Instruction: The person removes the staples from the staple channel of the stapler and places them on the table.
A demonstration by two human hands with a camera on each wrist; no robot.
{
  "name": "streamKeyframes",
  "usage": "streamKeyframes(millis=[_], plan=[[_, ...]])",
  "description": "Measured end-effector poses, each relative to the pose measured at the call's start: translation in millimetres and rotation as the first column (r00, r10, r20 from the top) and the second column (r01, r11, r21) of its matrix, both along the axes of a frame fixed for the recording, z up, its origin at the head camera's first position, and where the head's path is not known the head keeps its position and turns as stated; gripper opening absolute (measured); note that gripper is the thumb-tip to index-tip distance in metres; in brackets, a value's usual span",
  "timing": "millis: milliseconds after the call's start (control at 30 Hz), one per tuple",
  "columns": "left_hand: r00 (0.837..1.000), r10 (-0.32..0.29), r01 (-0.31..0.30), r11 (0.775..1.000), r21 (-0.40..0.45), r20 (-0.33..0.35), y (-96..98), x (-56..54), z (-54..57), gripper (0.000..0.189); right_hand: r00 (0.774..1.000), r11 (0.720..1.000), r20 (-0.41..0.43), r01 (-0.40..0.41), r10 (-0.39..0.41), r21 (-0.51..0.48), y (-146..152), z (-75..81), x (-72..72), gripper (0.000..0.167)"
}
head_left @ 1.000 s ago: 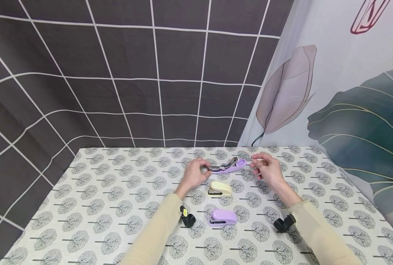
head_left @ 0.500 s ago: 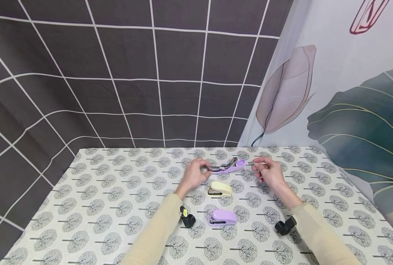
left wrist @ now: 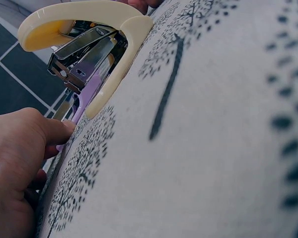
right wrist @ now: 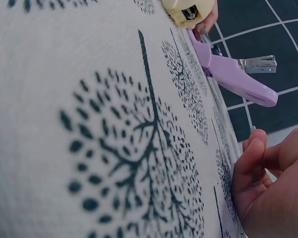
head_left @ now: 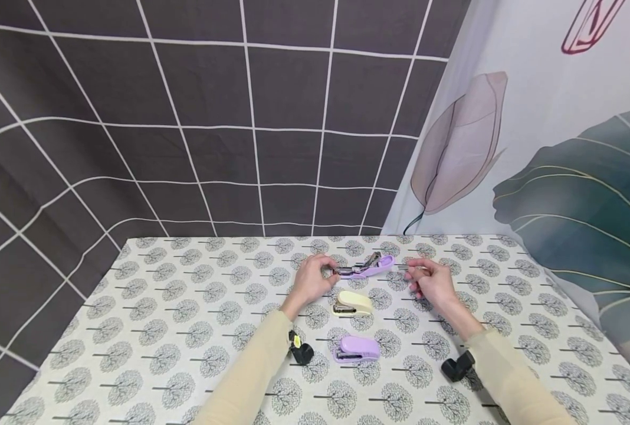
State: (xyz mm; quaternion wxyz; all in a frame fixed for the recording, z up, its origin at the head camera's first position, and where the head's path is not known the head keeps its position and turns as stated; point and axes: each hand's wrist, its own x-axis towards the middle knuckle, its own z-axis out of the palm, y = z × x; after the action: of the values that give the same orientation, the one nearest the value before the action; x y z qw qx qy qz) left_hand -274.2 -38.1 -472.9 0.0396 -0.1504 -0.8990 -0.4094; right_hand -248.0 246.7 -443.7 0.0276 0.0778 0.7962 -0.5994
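A purple stapler (head_left: 374, 270) lies opened out at the back of the table, its top swung back and its metal magazine (right wrist: 260, 64) tilted up. My left hand (head_left: 313, 278) pinches the front end of its base between thumb and fingers. To the right of the stapler, my right hand (head_left: 433, 281) pinches a small silver strip of staples (head_left: 402, 267) between thumb and forefinger. Only a tiny tip of that strip shows in the right wrist view, just past the fingertips (right wrist: 258, 136). The strip is apart from the stapler.
Nearer me on the tree-patterned tablecloth (head_left: 230, 336) stand a closed cream stapler (head_left: 353, 303) and, in front of it, a second purple stapler (head_left: 356, 349). A dark grid-patterned curtain (head_left: 288, 153) hangs behind the table's back edge.
My right hand has moved slightly down and to the right with the strip of staples, and less of the strip shows. My left hand and all three staplers have stayed put.
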Motion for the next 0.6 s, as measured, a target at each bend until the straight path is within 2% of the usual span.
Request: streamKeyframes(millis=[333,600], plan=[[1.000,0.002,-0.002,1.000,-0.001,-0.005,0.4,0.0,-0.2,0.022,1.000,0.998,0.001,-0.013,0.013,0.061,0.3,-4.6,-1.0,0.028],[1.000,0.002,-0.002,1.000,0.000,0.016,0.5,0.1,0.1,0.023,1.000,0.995,-0.013,-0.014,0.016,0.098,-0.5,-6.9,-0.4,0.027]])
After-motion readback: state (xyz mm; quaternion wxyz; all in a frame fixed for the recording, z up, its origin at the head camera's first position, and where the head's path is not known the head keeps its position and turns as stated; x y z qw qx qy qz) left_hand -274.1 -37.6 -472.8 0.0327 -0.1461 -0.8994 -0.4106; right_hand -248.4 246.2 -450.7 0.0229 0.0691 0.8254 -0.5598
